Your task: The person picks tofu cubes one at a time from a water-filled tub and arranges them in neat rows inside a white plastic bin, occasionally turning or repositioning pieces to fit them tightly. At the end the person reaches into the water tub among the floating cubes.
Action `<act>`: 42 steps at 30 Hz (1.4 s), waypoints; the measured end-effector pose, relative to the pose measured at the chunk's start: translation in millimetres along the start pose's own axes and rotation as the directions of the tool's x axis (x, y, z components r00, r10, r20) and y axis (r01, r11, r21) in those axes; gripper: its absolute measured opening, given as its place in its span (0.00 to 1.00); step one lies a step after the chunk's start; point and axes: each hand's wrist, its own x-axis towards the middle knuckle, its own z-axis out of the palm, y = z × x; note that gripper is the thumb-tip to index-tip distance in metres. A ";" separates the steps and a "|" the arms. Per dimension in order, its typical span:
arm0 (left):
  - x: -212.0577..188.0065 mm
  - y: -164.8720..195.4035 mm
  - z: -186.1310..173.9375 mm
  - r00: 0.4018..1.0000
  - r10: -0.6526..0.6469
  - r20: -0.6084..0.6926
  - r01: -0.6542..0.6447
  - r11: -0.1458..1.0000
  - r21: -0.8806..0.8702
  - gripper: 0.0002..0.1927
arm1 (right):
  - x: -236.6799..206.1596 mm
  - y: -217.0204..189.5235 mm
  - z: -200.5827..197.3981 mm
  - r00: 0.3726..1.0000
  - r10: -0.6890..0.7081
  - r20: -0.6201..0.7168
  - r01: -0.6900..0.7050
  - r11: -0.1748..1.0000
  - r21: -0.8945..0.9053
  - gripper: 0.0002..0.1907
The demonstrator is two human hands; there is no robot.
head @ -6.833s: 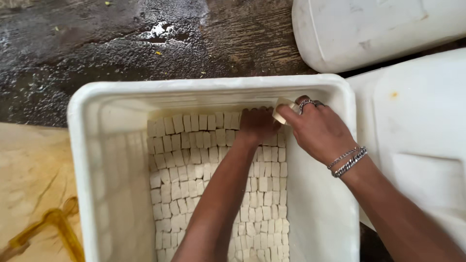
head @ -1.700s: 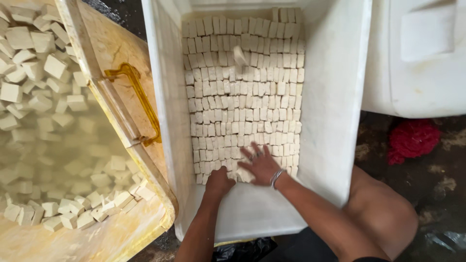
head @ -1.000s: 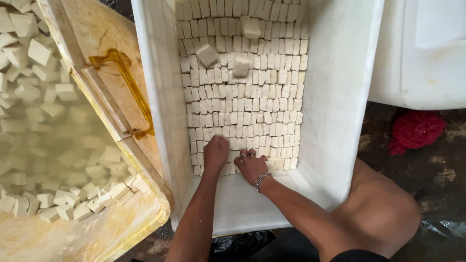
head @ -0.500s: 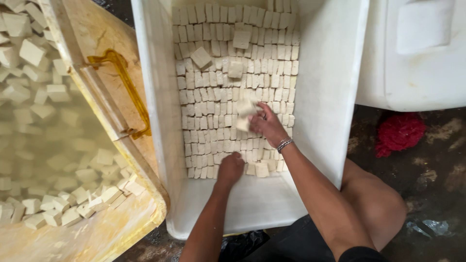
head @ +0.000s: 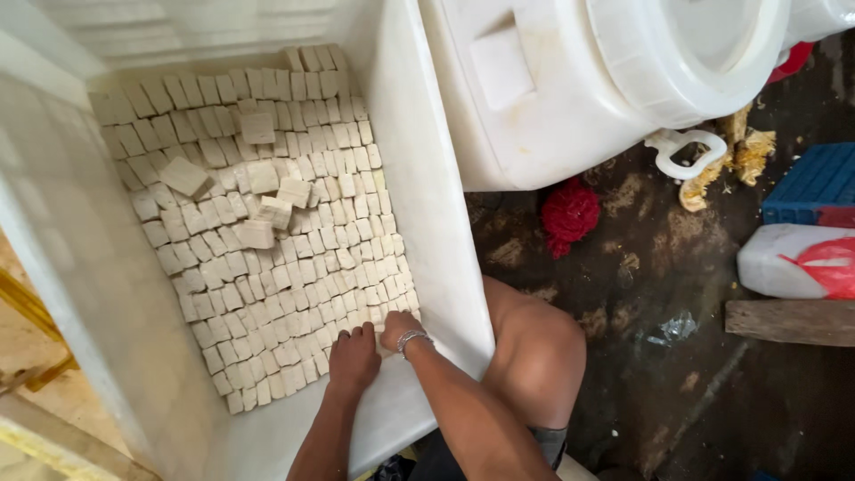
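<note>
A deep white plastic tub [head: 427,205] holds tight rows of small pale square blocks [head: 294,267] standing on its floor. Several loose blocks [head: 267,209] lie flat on top of the rows near the middle. My left hand [head: 354,356] rests with curled fingers on the near edge of the rows. My right hand [head: 398,328], with a metal bracelet at the wrist, presses on the blocks right beside it, close to the tub's right wall. A strip of bare tub floor [head: 294,428] shows in front of the rows.
A large white drum [head: 570,80] stands to the right of the tub. On the wet dark floor lie a red scrubber ball [head: 570,214], a blue crate [head: 815,183], a white container [head: 788,258] and a wooden plank [head: 788,319]. A yellowish tray edge [head: 36,410] is at the left.
My right hand has come back from the middle of the rows to the near edge beside my left hand. The camera has swung right, so the tray of loose blocks has left the view.
</note>
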 end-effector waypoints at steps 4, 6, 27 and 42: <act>5.1 -0.4 -8.3 1.000 0.016 0.004 -0.016 1.000 -0.010 0.25 | 5.4 7.5 -11.6 0.986 -0.152 0.071 0.141 0.981 0.135 0.12; 3.9 -4.2 -12.4 1.000 0.025 -0.001 -0.025 0.999 -0.034 0.22 | 14.0 12.8 -7.7 0.982 -0.102 0.158 0.030 0.914 0.405 0.10; 9.5 -125.4 -137.3 0.777 -0.598 -0.199 0.319 0.646 -0.693 0.36 | 27.6 -28.0 89.9 0.989 0.146 -0.011 -0.144 0.984 0.103 0.32; 163.6 -100.9 -298.3 0.722 0.140 -0.677 -0.068 0.989 0.132 0.18 | 144.6 -106.5 -127.5 0.695 -0.053 -0.717 0.691 0.322 0.647 0.16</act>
